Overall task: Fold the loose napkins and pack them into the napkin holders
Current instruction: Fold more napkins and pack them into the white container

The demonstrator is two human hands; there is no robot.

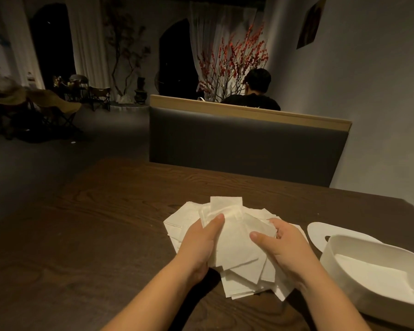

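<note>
On the dark wooden table (pixel 105 211), my left hand (pixel 198 244) and right hand (pixel 282 247) grip a loose heap of white paper napkins (pixel 234 244) — mostly unpacked — the white oval plastic napkin holder (pixel 339 263) holds few.

No legible text, label, brand, number or sign anywhere in view. Picture hanging on the wall (pixel 311 22) at upper right: too dark and angled, no lettering made out. Napkins (pixel 234 249) plain white, unprinted. White napkin holder (pixel 359 280) unmarked on its visible side.
</note>
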